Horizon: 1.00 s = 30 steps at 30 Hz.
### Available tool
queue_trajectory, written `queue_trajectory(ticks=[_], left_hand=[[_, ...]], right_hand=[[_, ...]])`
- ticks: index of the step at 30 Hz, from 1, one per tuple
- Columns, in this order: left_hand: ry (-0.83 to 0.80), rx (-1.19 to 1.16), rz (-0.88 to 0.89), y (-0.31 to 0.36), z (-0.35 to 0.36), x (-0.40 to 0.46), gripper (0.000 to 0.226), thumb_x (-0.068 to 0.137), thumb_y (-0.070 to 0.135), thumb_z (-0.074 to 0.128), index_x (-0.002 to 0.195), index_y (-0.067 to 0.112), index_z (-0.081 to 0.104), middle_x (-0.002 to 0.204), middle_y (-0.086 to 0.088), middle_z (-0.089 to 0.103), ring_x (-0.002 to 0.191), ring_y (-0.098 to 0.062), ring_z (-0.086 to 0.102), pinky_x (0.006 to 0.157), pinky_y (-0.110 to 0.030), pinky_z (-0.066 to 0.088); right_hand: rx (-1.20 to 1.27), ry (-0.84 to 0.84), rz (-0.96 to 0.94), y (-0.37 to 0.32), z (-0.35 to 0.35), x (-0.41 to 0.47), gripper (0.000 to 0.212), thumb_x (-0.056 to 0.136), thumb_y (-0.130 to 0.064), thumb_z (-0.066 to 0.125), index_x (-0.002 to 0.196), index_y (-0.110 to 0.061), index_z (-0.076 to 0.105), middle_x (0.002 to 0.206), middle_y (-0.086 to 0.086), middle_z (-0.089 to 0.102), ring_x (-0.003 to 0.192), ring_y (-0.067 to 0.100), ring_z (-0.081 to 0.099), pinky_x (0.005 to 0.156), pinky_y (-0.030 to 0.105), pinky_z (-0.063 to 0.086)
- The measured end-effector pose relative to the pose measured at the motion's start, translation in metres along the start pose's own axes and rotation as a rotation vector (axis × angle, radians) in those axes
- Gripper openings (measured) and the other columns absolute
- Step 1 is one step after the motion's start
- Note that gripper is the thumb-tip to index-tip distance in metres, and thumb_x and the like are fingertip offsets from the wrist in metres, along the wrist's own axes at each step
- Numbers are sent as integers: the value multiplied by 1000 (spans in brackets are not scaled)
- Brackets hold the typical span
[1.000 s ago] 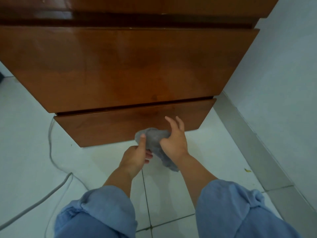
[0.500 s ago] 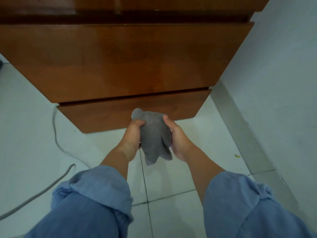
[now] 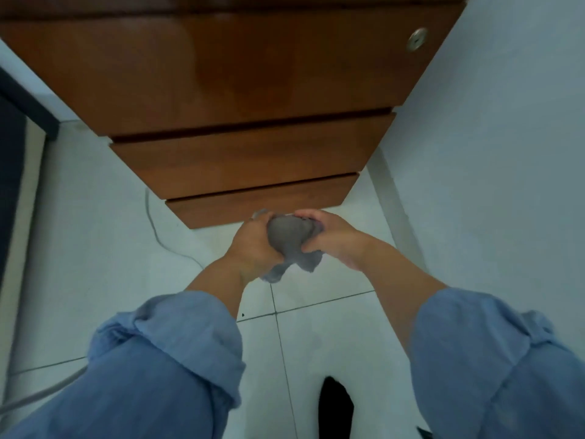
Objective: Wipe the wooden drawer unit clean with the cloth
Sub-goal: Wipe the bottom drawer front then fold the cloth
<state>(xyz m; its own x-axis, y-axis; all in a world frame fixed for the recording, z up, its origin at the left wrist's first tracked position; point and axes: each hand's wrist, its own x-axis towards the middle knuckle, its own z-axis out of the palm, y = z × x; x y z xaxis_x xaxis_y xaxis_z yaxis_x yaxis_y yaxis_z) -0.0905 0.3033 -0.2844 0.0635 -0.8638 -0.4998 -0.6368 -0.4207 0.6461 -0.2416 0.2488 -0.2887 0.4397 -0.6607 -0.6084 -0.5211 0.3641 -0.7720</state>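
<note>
The wooden drawer unit [image 3: 240, 90] fills the upper part of the head view, with three glossy brown drawer fronts and a round metal lock [image 3: 417, 39] at the top right. A bunched grey cloth [image 3: 289, 239] is held in the air just in front of the lowest drawer's bottom edge. My left hand [image 3: 253, 245] grips its left side and my right hand [image 3: 332, 239] grips its right side. A loose end of the cloth hangs down below the hands. The cloth is not touching the wood.
White tiled floor [image 3: 316, 327] lies below. A grey cable [image 3: 155, 223] runs along the floor at the left. A pale wall [image 3: 506, 153] and its skirting [image 3: 395, 210] stand close on the right. A dark frame [image 3: 19, 128] is at the left edge.
The view has pulled back and up, showing more drawers and the lock. Both hands now squeeze the cloth into a tighter ball between them, away from the lowest drawer front.
</note>
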Motion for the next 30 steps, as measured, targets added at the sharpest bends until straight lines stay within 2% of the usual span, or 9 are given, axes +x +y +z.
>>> queue_trajectory(ticks=[3,6,10,13,17,21,25,28,30], left_hand=[[-2,154,-3,38,-31,-29,69,70,11,74,134,19,50,125,-6,62,111,-25,59,90,-34,51],[20,307,33,90,-75,-52,50,70,17,73,117,29,61,105,-1,67,94,-24,63,78,-38,54],[292,445,157,175,-145,-73,33,77,31,73,107,38,64,102,2,45,89,-22,51,65,-34,44],[456,419,242,228,-181,-70,30,78,27,74,107,31,66,110,3,42,82,-24,52,64,-34,42],[476,267,297,280,-210,-36,25,75,7,67,97,18,62,106,-6,59,90,-26,54,72,-34,41],[552,23,350,310,-219,4,27,75,-5,58,87,18,52,105,-10,60,93,-28,55,75,-34,44],[595,24,400,308,-217,50,30,77,-4,55,102,11,57,121,-9,56,109,-30,55,87,-37,45],[516,55,375,292,-203,75,33,82,2,57,114,10,54,134,-7,50,118,-31,52,96,-41,44],[434,160,314,282,-188,85,40,85,7,56,125,13,51,144,-2,44,126,-29,48,108,-43,34]], right_hand=[[-370,144,-112,-36,-10,-35,47,72,1,70,116,-14,61,109,4,64,100,19,59,88,27,50],[-542,302,-197,-81,-32,-66,27,74,-17,67,97,-29,64,100,3,66,93,25,59,83,40,53],[-772,530,-325,-171,-85,-99,26,79,-20,67,103,-28,65,112,1,45,100,26,46,84,39,47],[-750,587,-406,-228,-127,-108,24,80,-13,62,99,-29,62,118,-5,47,98,26,53,83,44,50],[-761,604,-448,-284,-173,-103,27,82,-7,57,102,-25,60,112,5,56,97,32,56,84,47,50],[-604,691,-543,-309,-207,-73,41,74,7,52,108,-14,63,120,10,57,106,30,55,93,40,47],[-530,772,-598,-310,-225,-30,48,72,9,50,112,-14,64,128,10,51,112,29,53,96,34,44],[-560,746,-593,-285,-225,-9,48,75,7,51,116,-15,63,135,10,45,118,28,50,101,36,42],[-576,718,-568,-258,-228,2,47,77,8,52,118,-12,63,139,11,44,124,28,47,106,36,38]])
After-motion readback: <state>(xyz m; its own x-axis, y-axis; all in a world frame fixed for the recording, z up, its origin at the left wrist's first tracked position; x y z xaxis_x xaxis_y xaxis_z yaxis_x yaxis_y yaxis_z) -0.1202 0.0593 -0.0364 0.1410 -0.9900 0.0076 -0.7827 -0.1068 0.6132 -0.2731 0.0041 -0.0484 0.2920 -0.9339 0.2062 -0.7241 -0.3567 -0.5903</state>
